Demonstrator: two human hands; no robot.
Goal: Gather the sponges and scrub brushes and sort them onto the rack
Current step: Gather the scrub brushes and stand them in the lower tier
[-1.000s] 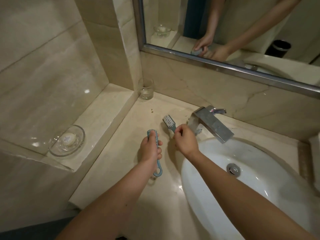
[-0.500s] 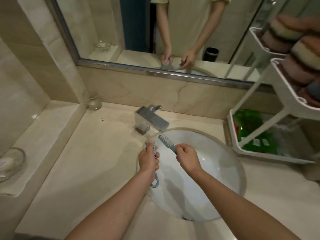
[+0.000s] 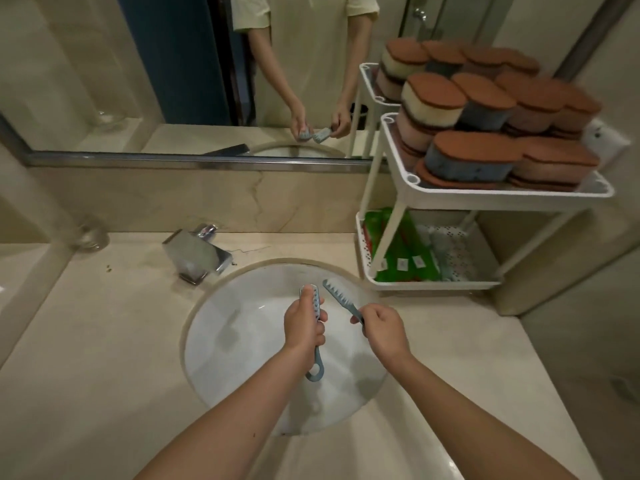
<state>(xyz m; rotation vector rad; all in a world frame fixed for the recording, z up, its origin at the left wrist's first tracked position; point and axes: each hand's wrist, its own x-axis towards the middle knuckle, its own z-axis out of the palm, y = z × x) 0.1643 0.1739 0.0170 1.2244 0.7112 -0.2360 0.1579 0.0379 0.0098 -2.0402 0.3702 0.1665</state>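
Fingers point(image 3: 321, 332) of the left hand point(image 3: 301, 329) are curled round a blue scrub brush point(image 3: 313, 299); a second scrub brush point(image 3: 341, 299) is gripped by the right hand point(image 3: 382, 329), both above the sink point(image 3: 242, 323).

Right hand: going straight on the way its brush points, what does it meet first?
Likely the sink's back rim, then the backsplash. The right hand aims the right brush just right of the left brush in the left hand; depth unclear.

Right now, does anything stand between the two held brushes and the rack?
Nothing visible blocks the way: only bare counter separates the left-hand brush and right-hand brush from the rack. Its top tier is packed with sponges; green packs fill the lower tier's left part.
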